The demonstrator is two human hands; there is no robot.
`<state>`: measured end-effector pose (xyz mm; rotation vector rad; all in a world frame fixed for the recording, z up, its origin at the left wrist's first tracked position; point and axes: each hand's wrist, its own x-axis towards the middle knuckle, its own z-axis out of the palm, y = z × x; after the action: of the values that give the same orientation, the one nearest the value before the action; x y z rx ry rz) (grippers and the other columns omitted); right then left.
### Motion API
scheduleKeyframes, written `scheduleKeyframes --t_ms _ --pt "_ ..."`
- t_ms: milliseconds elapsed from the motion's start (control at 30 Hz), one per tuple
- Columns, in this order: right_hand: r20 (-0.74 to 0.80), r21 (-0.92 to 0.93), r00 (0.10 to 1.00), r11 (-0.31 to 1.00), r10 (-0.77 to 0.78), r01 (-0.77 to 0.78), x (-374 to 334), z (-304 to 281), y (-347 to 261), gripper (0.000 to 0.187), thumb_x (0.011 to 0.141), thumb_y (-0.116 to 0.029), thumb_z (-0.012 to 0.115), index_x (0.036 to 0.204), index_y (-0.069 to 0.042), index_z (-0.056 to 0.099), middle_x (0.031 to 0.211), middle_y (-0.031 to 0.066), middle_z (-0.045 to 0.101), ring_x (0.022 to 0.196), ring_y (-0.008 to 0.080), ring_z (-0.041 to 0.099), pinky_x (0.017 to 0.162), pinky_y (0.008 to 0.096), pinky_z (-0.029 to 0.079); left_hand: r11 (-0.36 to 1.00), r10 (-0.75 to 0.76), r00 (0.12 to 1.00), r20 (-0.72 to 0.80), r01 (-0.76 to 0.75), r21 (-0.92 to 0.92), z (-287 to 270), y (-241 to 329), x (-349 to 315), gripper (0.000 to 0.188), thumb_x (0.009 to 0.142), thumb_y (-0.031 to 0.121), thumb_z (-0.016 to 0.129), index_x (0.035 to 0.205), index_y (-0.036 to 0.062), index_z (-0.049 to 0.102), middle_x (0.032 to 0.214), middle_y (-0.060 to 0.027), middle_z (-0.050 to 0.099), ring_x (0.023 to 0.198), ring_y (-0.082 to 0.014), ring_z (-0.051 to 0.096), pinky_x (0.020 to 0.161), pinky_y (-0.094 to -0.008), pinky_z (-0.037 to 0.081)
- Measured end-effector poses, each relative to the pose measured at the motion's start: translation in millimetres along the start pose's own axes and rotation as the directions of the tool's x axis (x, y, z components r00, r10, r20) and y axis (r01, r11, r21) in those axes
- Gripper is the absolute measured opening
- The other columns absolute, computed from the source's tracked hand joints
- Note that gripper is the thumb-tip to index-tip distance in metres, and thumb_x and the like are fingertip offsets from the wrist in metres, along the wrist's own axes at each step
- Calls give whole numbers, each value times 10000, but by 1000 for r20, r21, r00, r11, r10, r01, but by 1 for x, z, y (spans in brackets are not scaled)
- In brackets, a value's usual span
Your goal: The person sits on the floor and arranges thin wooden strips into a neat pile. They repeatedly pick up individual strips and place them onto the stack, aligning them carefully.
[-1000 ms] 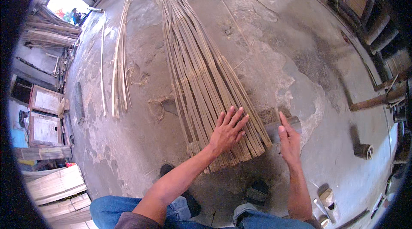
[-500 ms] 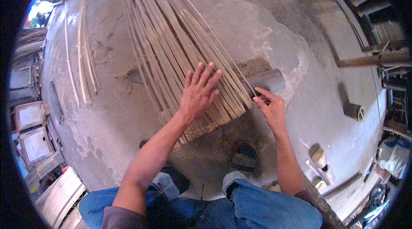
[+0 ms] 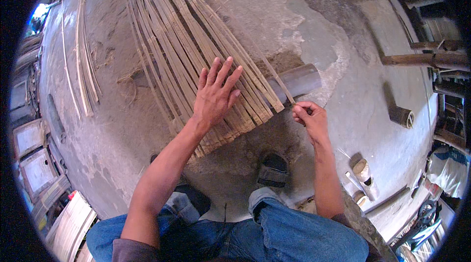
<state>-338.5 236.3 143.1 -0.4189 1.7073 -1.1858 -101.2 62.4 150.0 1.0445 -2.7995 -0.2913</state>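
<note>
A fan of long, flat bamboo strips (image 3: 171, 55) lies in front of me, its near ends lined up side by side close to my feet. My left hand (image 3: 216, 92) rests flat on the strips with its fingers spread. My right hand (image 3: 310, 117) pinches the near end of one single bamboo strip (image 3: 274, 74) between thumb and fingers. That strip stands a little apart from the right edge of the fan. Beneath the strips' right side lies a thick grey-brown tube (image 3: 299, 84), partly covered by them.
More thin strips (image 3: 84, 60) lie on the floor at the far left. To the right are a short bamboo section (image 3: 402, 116) and a cut bamboo piece (image 3: 362, 169). Poles (image 3: 422, 60) line the right wall; framed panels (image 3: 39, 171) stand at the left. A sandal (image 3: 274, 169) shows near my knees.
My right hand has closed on the strip's end and drawn it away from the fan's right edge. My left hand stays flat on the strips. The whole view has shifted slightly.
</note>
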Motion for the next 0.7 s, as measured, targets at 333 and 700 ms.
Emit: scheduleKeyframes --t_ms 333,700 --pt "125 -9 979 986 -164 166 2 10 -11 226 860 -255 704 882 -37 648 719 12 612 629 80 552 596 230 474 1000 -10 1000 13 11 -3 -2 1 1 561 912 324 537 1433 230 349 1533 -48 235 1422 -305 179 1136 -508 162" --pt "-2 167 1000 986 30 -30 13 28 -2 189 836 -221 733 830 -88 598 706 3 621 588 66 560 543 216 486 999 37 999 39 -37 16 -3 0 1 559 934 318 505 1447 195 320 1546 -42 207 1437 -264 149 1158 -471 129"
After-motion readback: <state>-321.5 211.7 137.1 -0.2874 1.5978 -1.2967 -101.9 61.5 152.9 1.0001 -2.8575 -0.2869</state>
